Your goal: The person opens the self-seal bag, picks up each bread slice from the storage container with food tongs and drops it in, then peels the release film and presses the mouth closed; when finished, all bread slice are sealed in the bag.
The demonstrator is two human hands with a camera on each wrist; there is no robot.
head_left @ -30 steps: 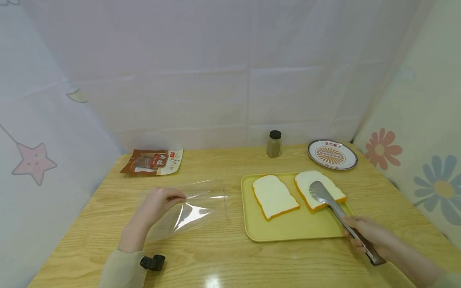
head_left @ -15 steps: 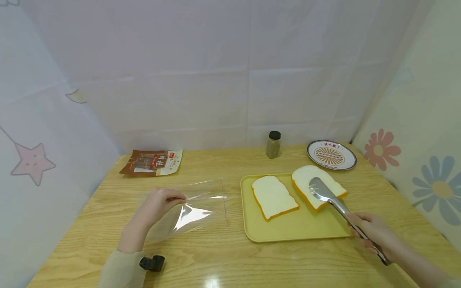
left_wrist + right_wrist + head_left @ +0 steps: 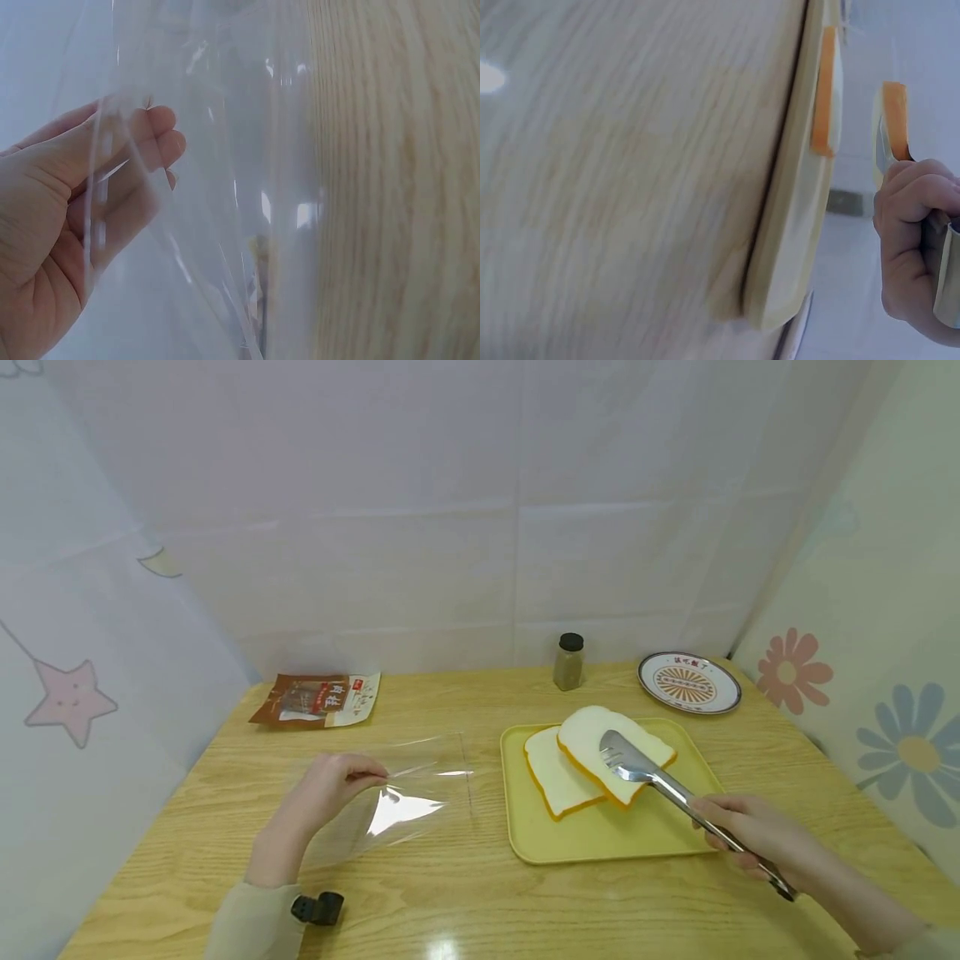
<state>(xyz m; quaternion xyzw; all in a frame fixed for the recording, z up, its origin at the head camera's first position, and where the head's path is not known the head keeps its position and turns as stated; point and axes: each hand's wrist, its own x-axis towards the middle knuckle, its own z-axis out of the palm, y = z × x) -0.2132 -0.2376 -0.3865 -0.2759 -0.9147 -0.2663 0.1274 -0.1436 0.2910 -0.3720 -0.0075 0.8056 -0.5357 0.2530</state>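
The right hand (image 3: 750, 833) grips shiny metal tongs (image 3: 675, 791) holding a thick white, orange-crusted bread slice (image 3: 591, 735), which has shifted left, raised above a matching slice (image 3: 551, 774) on the yellow rectangular tray (image 3: 637, 841). The left hand (image 3: 330, 789) pinches a clear, glossy plastic bag (image 3: 420, 797). Chinese characters mark the brown-and-cream packet (image 3: 315, 698) and round white plate (image 3: 690, 683).
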